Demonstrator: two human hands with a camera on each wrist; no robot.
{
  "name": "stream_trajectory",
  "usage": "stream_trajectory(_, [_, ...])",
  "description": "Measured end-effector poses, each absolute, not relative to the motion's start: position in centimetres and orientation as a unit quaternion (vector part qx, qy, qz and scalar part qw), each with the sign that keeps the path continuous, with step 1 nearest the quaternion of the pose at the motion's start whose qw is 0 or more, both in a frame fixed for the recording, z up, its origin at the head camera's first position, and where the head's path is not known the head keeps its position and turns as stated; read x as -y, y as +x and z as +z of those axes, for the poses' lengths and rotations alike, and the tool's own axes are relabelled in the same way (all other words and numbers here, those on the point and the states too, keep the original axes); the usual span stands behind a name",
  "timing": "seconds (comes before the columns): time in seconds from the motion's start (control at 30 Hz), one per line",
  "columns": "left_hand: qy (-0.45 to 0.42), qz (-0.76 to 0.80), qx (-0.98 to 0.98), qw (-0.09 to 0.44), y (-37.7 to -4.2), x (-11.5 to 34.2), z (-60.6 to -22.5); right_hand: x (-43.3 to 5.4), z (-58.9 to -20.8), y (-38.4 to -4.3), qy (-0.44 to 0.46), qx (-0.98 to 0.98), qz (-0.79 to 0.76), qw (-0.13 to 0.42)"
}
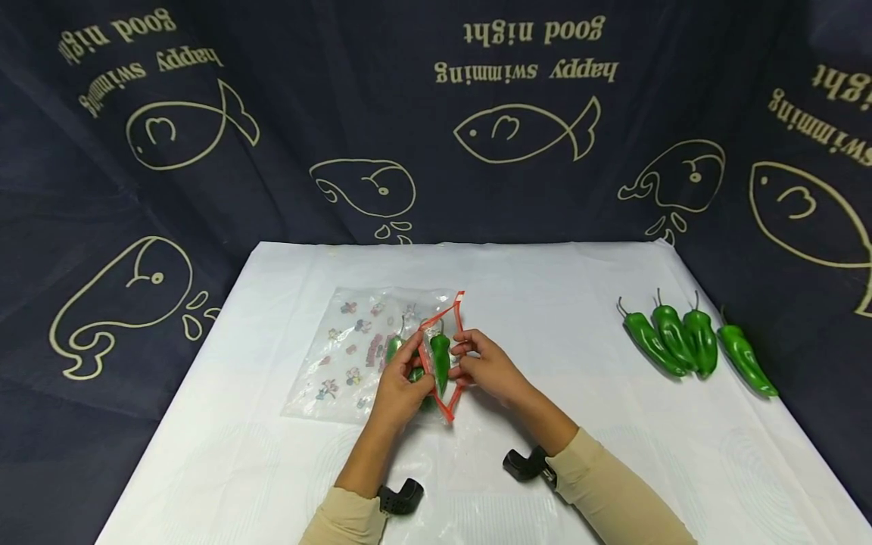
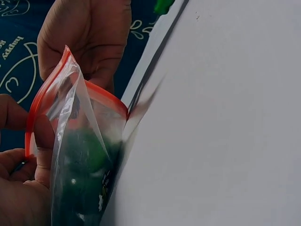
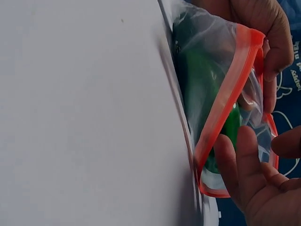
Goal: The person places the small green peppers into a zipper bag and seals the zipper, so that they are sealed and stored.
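A clear zip bag (image 1: 341,341) with small printed figures and a red zip edge (image 3: 230,89) lies on the table, its mouth toward the right. My left hand (image 1: 398,390) pinches one side of the mouth between thumb and fingers, keeping it apart from the other side. Just inside the mouth is a green pepper (image 1: 440,363), stem pointing away from me. More green pepper (image 1: 395,346) shows through the plastic behind the left fingers. At the opening, my right hand (image 1: 490,369) has loosely bent fingers, with fingertips (image 3: 247,136) close by the pepper and nothing pinched between them.
Several more green peppers (image 1: 702,341) lie side by side near the right edge of the white-covered table (image 1: 579,295). A dark cloth (image 1: 381,91) printed with fish and whales hangs behind it. Both wrists carry black camera mounts (image 1: 402,497).
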State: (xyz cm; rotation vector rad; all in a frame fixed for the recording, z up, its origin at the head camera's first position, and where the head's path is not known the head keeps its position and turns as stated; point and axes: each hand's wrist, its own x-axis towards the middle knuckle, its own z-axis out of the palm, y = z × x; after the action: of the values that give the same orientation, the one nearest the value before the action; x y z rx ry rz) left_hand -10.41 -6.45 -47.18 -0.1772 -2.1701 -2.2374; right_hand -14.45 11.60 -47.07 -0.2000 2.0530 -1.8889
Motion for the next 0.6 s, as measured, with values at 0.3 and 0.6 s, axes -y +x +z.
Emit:
stream_trajectory(0.3, [-0.063, -0.712, 0.699, 0.028, -11.1, 6.6, -49.1, -11.2, -47.4, -14.5, -0.077, -0.698, -0.682, 0.204])
stream_trajectory(0.6, [-0.064, -0.712, 0.699, 0.018, -11.3, 6.7, -49.0, -10.7, -47.5, -14.6, -0.064, -0.675, -0.703, 0.213])
